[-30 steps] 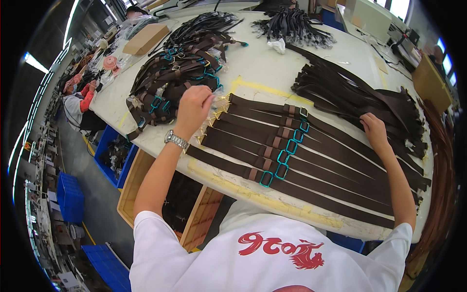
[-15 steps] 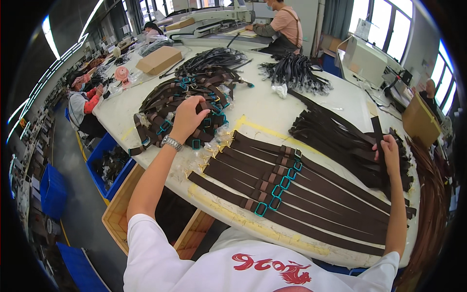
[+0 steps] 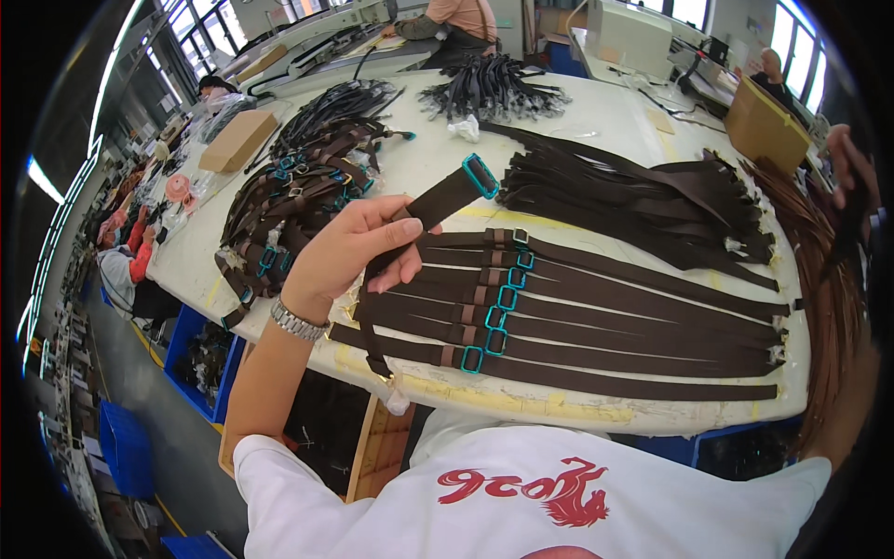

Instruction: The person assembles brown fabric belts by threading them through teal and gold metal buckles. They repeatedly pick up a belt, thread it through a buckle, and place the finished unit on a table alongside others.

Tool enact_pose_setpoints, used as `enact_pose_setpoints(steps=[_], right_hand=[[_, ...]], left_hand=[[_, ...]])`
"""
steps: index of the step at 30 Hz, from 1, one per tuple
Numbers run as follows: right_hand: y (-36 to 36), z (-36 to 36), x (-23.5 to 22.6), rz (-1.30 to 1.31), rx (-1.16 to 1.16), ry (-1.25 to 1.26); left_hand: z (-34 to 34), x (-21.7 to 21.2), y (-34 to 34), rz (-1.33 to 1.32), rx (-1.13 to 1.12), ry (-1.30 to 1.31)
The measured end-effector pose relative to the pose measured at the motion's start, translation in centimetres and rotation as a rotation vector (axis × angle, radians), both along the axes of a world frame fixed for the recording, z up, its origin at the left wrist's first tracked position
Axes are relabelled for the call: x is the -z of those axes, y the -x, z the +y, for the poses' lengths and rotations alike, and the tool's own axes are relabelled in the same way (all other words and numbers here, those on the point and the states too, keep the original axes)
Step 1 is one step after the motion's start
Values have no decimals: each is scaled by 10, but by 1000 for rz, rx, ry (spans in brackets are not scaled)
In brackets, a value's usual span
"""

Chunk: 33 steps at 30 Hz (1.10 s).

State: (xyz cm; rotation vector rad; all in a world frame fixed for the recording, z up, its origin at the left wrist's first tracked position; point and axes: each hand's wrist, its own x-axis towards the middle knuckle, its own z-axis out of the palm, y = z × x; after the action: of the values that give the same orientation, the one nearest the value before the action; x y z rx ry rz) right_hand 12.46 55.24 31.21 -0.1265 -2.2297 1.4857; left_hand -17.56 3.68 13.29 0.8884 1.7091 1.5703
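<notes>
My left hand [image 3: 358, 247], wearing a metal watch, is closed around a dark brown webbing strap [image 3: 438, 200] with a teal rectangular buckle [image 3: 480, 176] at its upper end. The strap's tail hangs below the hand to a plastic-wrapped end. Off at the dim right rim, my right hand [image 3: 849, 168] is raised, its fingers bent around a dark strap [image 3: 846, 224]; the detail is poor there. Under and beside my left hand lies a row of brown straps [image 3: 605, 317], side by side, with teal buckles [image 3: 496, 318] lined up across them.
A tangled heap of buckled straps [image 3: 279, 200] lies on the left. Loose dark straps [image 3: 633, 205] are piled behind the row, and black bundles [image 3: 494, 93] lie farther back. A cardboard box [image 3: 237, 140], a blue bin [image 3: 200, 363] and another person [image 3: 456, 23] surround the white table [image 3: 559, 410].
My left hand has left the heap, come nearer and right, and now holds up a buckled strap. My right hand has swung outward to the right rim. The view has shifted right.
</notes>
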Motion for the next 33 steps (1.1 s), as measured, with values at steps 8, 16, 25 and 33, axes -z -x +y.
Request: enact_pose_setpoints(steps=[8,16,25,33], right_hand=[[104,-190,267,-652,-530,989],[126,-247,308,-472,-707,1240],[104,-234,307,-463,-527,1033],[91,-242,303,-427,-504,907]], left_hand=[[32,45,-42,-267,252,53],[2,62,-74,-332,148,212],[3,86,-73,-379,169,274],[-19,87,-50,-325,245,362]])
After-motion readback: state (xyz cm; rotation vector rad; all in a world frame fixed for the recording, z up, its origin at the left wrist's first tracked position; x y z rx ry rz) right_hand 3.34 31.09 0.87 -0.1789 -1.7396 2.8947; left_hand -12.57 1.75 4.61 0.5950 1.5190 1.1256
